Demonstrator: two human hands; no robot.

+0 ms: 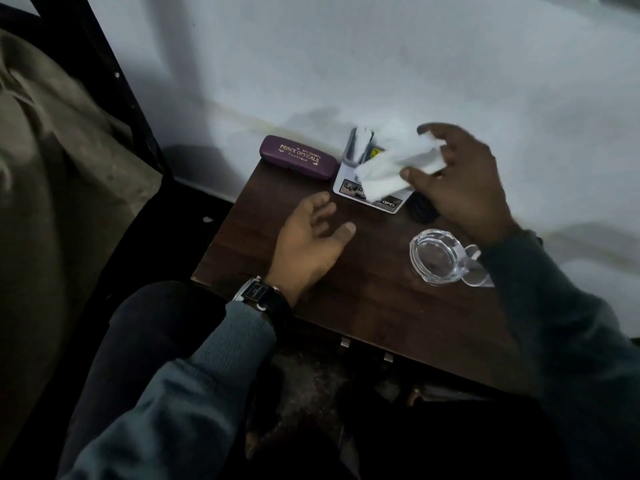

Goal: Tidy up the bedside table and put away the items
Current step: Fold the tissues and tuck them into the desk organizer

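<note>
- Crumpled white tissue (391, 168) (blurred; may be a cloth): held in the air at the back of the bench (363, 306), above a grey desk holder (353, 150) with a printed card base. Whether it touches the holder cannot be told.
- Handling, as a judgement: very light, soft and compressible, and not fragile. A loose grip anywhere on the bunched middle should do, though trailing corners may snag on the holder's upright parts.
- Right hand (464, 195): its fingers (436, 129) arch over the tissue and the thumb closes from below. The hold is loose, not a tight fist.
- Left hand (311, 240): rests on the bench with fingers relaxed and spread, holding nothing. A wristwatch (256, 294) is on the wrist.
- Purple spectacle case (298, 157): closed, lying at the back left corner, just beside the holder.
- Glass ashtray (440, 254): near the right forearm. It is probably heavy, slippery and breakable, and a sleeve could sweep it.
- Small dark object (420, 209): partly hidden under the right hand, unidentifiable.
- Pale wall (346, 64): borders the bench behind.
</note>
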